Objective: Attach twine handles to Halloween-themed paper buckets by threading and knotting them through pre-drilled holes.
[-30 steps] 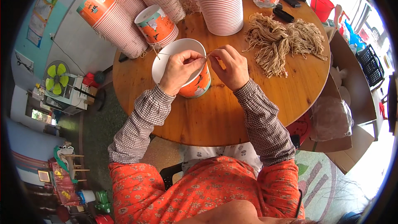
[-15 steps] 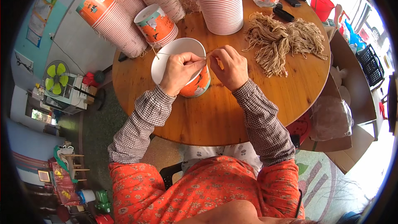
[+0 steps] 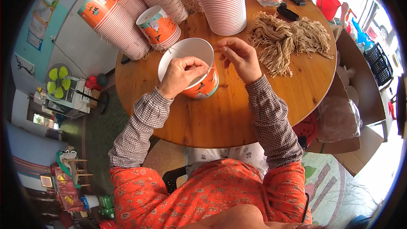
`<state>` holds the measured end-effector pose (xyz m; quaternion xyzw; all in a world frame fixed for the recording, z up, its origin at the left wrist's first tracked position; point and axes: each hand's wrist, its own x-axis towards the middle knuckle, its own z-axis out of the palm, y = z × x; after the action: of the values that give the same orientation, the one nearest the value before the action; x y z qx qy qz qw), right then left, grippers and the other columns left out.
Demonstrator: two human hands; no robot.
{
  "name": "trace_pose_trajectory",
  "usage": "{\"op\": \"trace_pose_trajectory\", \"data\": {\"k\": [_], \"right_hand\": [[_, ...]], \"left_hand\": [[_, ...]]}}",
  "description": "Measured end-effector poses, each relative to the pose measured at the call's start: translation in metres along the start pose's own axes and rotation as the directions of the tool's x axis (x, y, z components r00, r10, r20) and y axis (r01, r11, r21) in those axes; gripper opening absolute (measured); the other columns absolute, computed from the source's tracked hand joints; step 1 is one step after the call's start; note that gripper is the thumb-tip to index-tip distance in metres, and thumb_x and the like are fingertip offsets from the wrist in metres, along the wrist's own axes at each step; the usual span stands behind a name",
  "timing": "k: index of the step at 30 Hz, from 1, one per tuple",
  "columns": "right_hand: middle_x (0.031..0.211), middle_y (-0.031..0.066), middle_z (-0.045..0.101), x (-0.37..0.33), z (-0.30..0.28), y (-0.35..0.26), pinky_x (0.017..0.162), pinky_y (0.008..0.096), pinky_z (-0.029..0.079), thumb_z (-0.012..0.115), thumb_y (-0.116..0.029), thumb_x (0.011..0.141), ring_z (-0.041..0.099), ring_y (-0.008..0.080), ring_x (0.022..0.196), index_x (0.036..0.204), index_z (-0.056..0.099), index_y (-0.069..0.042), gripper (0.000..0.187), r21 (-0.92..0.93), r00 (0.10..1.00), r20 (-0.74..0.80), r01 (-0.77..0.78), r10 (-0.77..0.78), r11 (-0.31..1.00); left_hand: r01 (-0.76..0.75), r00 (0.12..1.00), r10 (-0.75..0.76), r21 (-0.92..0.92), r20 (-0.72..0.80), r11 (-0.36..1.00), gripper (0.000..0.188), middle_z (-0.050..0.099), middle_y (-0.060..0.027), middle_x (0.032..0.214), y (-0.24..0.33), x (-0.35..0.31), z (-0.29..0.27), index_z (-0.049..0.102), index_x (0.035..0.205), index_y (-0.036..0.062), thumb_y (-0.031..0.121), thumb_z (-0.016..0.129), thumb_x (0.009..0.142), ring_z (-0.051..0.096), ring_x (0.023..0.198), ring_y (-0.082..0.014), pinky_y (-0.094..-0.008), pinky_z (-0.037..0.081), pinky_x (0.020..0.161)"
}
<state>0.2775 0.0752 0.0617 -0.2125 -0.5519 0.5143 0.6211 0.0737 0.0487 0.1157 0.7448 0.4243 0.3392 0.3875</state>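
A white-lined paper bucket (image 3: 203, 88) with an orange printed outside stands before me on the round table, its mouth tilted toward my left hand. A thin string (image 3: 180, 52) runs from the bucket's far-left rim across the mouth to the fingers of my left hand (image 3: 183, 74). That hand lies over the near rim, thumb and forefinger pinched on the string. My right hand (image 3: 241, 58) is raised just right of the bucket, apart from it. Its forefinger and thumb are loosely spread, and I see nothing between them.
Cut tan strings (image 3: 292, 42) lie heaped on the right of the wooden table (image 3: 229, 123). A tall bucket stack (image 3: 220, 6) stands behind, with leaning stacks (image 3: 116, 25) and a short stack (image 3: 159, 27) at the left. A black object (image 3: 288, 13) rests behind the strings; cardboard boxes (image 3: 360, 68) stand right.
My right hand has let go at the rim and moved up and right, its fingers loosening. My left hand still pinches the string, and the bucket has shifted slightly right.
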Motion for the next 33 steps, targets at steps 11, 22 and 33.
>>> {"op": "trace_pose_trajectory", "data": {"k": [11,22,33], "right_hand": [[0.092,0.0040,0.068,-0.012,0.014,-0.015,0.054,0.0201,0.049,0.055,-0.007,0.093,0.060,0.0056,0.070,0.111,0.060,0.001,0.020,-0.122,0.905,0.357,-0.200,0.231,0.972],[0.078,0.0039,0.062,-0.021,0.032,-0.021,0.056,0.0217,0.049,0.064,-0.007,0.088,0.060,0.0084,0.064,0.104,0.065,-0.001,0.017,-0.415,0.920,0.375,0.057,0.113,0.908],[0.095,0.0086,0.058,-0.019,0.030,-0.010,0.067,0.0286,0.052,0.068,-0.001,0.080,0.063,0.0180,0.078,0.094,0.064,-0.002,0.015,-0.351,0.980,0.191,0.122,-0.056,0.928]], "left_hand": [[-0.304,0.938,0.344,0.359,-0.050,0.882,0.007,0.060,-0.0022,0.073,0.007,-0.015,-0.017,0.069,0.086,0.0008,0.006,0.070,0.082,0.053,0.061,-0.0085,-0.0232,0.043,0.056],[-0.283,0.939,0.317,0.220,-0.135,0.933,0.006,0.064,-0.0036,0.081,0.002,-0.037,-0.013,0.062,0.090,0.0002,0.006,0.062,0.090,0.060,0.075,-0.0104,-0.0232,0.049,0.069],[-0.103,0.978,0.105,0.020,-0.179,0.994,0.011,0.065,-0.0013,0.084,0.006,-0.029,0.005,0.063,0.094,-0.0005,0.009,0.065,0.089,0.059,0.076,-0.0050,-0.0203,0.049,0.069]]}}
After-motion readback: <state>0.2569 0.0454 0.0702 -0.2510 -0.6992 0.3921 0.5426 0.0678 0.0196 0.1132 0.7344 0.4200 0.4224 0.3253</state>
